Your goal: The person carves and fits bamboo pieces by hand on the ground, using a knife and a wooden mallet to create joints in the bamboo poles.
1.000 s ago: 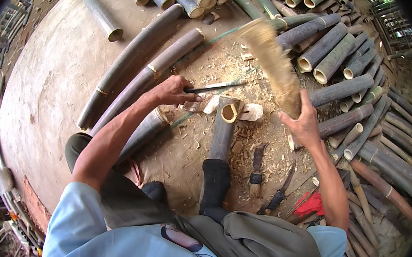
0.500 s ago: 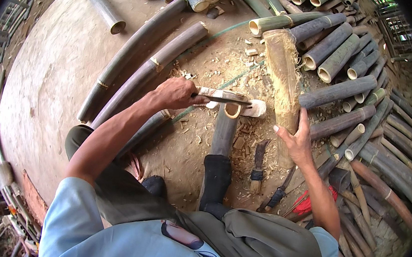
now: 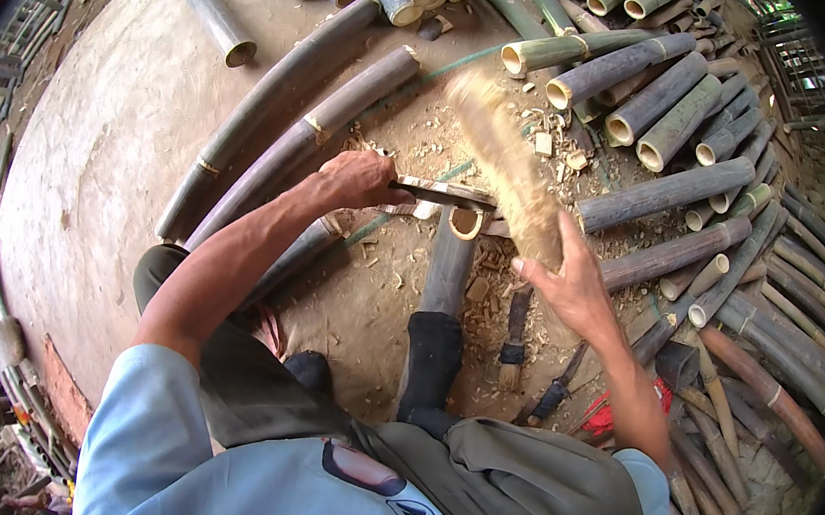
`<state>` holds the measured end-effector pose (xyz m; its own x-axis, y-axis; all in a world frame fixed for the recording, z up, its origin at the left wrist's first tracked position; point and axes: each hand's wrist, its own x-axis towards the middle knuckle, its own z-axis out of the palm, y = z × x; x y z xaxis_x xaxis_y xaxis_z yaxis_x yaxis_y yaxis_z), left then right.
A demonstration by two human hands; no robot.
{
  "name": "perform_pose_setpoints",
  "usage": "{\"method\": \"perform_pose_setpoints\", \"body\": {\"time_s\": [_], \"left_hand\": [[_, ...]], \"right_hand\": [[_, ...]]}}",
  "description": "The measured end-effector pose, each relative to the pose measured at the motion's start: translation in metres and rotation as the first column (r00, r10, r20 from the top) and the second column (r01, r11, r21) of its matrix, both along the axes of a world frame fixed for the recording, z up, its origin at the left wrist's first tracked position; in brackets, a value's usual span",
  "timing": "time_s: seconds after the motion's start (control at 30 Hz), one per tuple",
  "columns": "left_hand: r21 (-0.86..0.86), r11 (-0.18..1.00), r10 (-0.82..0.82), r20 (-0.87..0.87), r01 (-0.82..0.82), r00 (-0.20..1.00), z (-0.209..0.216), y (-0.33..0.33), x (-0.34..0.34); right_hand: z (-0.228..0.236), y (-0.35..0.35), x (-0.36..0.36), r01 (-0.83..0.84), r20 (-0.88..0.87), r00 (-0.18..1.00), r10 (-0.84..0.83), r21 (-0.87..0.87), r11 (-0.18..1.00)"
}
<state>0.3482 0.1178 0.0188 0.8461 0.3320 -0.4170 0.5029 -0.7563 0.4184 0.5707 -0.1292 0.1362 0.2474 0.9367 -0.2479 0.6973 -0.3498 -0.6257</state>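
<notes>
My left hand (image 3: 358,179) is closed round the handle end of a dark, straight-bladed knife (image 3: 447,199). Its blade lies across the cut end of a bamboo tube (image 3: 449,261) in front of me. My foot in a dark sock (image 3: 434,350) rests at the near end of this tube. In my right hand (image 3: 571,279) is a thick, frayed wooden mallet (image 3: 521,183), smeared by motion. The mallet hides the blade's far tip, so whether they touch I cannot tell. A pale wood piece (image 3: 418,208) sits by the tube's end.
Bamboo tubes (image 3: 666,194) are piled at the right, with more poles (image 3: 316,127) at the left. Chips (image 3: 545,143) litter the floor. A knife with a wrapped handle (image 3: 513,354) and another dark-handled tool (image 3: 551,398) lie near my right knee.
The mallet has swung left and toward the knife, its top tilting left, with my right hand shifting slightly left. My left hand and the tube stay nearly in place.
</notes>
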Motion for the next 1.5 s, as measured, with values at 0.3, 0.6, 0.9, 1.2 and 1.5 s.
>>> {"method": "perform_pose_setpoints", "body": {"time_s": [0.3, 0.6, 0.9, 1.2, 1.5], "left_hand": [[-0.045, 0.999, -0.025, 0.006, 0.025, 1.000, -0.007, 0.003, 0.001], [-0.044, 0.995, -0.089, 0.022, 0.090, 0.996, -0.017, 0.008, 0.005], [0.173, 0.981, 0.005, 0.405, -0.082, 0.914, -0.014, -0.038, -0.038], [0.254, 0.862, 0.350, 0.330, -0.440, 0.877, -0.066, 0.017, -0.024], [0.183, 0.847, 0.395, 0.410, -0.498, 0.822, -0.073, 0.010, -0.019]], "right_hand": [[-0.011, 0.004, -0.003, -0.010, -0.138, 0.990, -0.022, -0.228, 0.974], [-0.039, -0.019, -0.012, 0.011, -0.227, 0.969, -0.096, -0.347, 0.938], [-0.084, -0.104, 0.003, 0.526, 0.039, 0.850, -0.526, 0.001, 0.850], [-0.159, -0.220, -0.025, 0.702, 0.235, 0.703, -0.671, -0.084, 0.707], [-0.121, -0.243, -0.106, 0.679, 0.269, 0.724, -0.635, -0.115, 0.726]]}}
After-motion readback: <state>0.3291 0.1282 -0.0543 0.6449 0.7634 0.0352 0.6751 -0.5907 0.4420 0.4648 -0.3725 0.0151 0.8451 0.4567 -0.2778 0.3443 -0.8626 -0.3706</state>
